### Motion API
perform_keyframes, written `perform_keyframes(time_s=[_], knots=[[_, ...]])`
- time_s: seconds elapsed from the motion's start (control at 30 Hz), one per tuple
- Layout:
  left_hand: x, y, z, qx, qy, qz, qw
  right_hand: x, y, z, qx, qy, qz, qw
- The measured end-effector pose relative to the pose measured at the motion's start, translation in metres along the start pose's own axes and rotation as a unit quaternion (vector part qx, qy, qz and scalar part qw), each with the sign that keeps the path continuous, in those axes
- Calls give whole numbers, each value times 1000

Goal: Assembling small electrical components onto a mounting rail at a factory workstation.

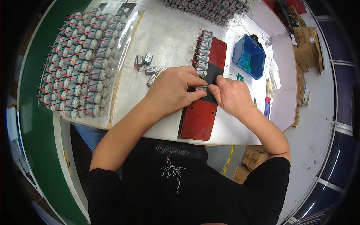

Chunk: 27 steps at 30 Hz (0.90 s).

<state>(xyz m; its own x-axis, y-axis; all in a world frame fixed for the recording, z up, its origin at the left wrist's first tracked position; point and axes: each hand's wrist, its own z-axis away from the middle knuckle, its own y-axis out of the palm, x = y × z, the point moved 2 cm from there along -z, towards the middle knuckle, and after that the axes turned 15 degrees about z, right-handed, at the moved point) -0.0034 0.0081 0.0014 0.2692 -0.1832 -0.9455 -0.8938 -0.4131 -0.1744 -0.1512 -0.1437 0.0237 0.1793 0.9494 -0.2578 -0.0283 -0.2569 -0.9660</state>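
"Black cloth comes nearest the camera, doesn't it?"

"Yes, the person's black shirt (176,187) fills the bottom middle of the frame, with white line-work on it. Bare forearms reach up from it to the centre"

"And the left hand (173,88)?"

"Thumb and forefinger are pinched around a small motor (198,89), just left of the right hand, at the frame's centre. Fingers cover most of it"

"What about the right hand (233,94)?"

"Curled, with thumb and forefinger close together beside that motor. I can't tell whether anything is gripped between them"

"What's underneath?"

"A red block (198,122) with a black band (214,73) across its middle. Along its left edge, above the hands, stands a row of motors (203,52) with red and dark wires pointing left"

"Anything else about?"

"Loose motors (148,59) lie left of that row, near the left hand. A big batch of wired motors (77,62) fills the upper left, another batch (210,9) sits at the top. Right of the block stands a blue bin (258,66) with green bits (245,62) inside, all on a pale worktop (161,37)"
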Motion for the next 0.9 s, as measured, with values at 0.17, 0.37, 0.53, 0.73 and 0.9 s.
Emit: perform_keyframes(time_s=[0.17,0.37,0.53,0.73,0.9], knots=[[2,1,-1,-1,8,9,1000,4,-8,-2,87,17,-9,996],[1,1,0,-1,0,8,1000,5,-4,4,60,9,-15,998],[1,2,1,-3,13,-7,1000,7,-3,10,18,5,-21,1000],[5,3,3,-16,34,-20,999,11,-7,7,44,18,5,999],[9,1,-3,-4,42,-21,999,8,-4,8,46,52,-34,997]])
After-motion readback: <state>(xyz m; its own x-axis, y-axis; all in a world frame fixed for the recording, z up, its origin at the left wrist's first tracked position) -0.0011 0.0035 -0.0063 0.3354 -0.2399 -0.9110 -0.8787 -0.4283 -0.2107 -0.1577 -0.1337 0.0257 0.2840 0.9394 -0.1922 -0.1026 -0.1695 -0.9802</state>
